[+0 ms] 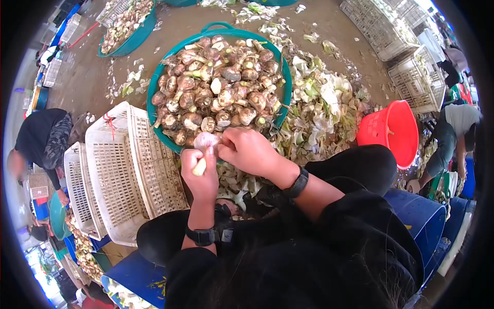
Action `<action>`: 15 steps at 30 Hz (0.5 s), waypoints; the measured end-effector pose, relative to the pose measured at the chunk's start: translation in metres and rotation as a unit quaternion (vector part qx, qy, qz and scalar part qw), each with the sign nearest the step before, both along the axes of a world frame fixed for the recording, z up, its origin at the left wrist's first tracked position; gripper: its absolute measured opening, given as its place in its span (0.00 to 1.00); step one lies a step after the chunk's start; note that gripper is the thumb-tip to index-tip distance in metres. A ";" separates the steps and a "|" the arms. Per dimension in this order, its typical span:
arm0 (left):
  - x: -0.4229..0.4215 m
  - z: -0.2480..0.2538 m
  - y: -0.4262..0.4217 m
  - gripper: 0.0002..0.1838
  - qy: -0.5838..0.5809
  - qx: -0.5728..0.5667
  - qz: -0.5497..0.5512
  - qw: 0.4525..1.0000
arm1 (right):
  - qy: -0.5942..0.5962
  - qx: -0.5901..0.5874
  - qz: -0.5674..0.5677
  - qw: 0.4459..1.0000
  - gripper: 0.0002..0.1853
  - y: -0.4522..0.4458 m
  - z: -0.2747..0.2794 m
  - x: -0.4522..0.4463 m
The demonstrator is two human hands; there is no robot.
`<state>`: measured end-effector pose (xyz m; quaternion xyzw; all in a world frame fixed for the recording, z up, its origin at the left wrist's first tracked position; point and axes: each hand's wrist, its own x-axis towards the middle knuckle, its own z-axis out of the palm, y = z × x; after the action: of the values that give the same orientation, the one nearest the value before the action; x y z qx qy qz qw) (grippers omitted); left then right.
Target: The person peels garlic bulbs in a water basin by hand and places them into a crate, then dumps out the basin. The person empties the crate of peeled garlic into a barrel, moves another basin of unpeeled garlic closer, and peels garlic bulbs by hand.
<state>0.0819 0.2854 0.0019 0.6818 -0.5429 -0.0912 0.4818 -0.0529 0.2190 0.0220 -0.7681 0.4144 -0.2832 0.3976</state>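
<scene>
A garlic bulb (pixel 207 140) with white and pinkish striped skin is held over the near rim of a green basin (pixel 284 98). My left hand (pixel 199 177) is wrapped round its stem, and the pale cut stem end pokes out below the thumb. At the bulb's right side, my right hand (pixel 249 152) is closed, thumb and forefinger pinched against it; any skin between those fingertips is hidden. Brown, dirt-covered garlic bulbs (pixel 203 98) with short stems fill the basin in front of both hands.
Peeled garlic skins (pixel 324 103) lie heaped right of the basin, beside a red bucket (pixel 378 126). White plastic crates (pixel 116 175) stand at my left, more crates (pixel 381 28) at the back right. Blue barrels (pixel 417 211) flank me. Other people (pixel 43 139) bend at both sides.
</scene>
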 end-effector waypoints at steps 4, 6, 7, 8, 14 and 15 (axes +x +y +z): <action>0.003 0.007 -0.002 0.12 -0.115 -0.080 -0.070 0.988 | 0.015 -0.028 0.012 0.999 0.12 -0.001 -0.015 0.003; 0.000 0.003 0.003 0.11 -0.022 -0.044 -0.053 0.997 | -0.019 0.045 0.012 0.999 0.14 -0.002 -0.017 0.000; -0.001 0.000 0.006 0.11 0.069 -0.007 -0.035 0.997 | -0.019 0.046 0.011 0.999 0.14 -0.002 -0.024 -0.004; -0.001 -0.003 0.005 0.11 0.225 0.002 0.026 0.974 | 0.065 0.054 0.024 0.996 0.15 -0.002 -0.038 -0.011; 0.007 0.002 0.001 0.12 0.508 0.010 0.077 0.858 | 0.211 0.078 0.049 0.973 0.16 0.014 -0.058 -0.023; 0.001 0.000 0.001 0.12 0.457 0.021 0.103 0.883 | 0.077 0.069 -0.025 0.994 0.15 0.015 -0.035 -0.014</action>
<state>0.0833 0.2862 0.0023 0.6267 -0.1873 -0.3540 0.6685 -0.0667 0.2343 -0.0126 -0.7477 0.4815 -0.2041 0.4093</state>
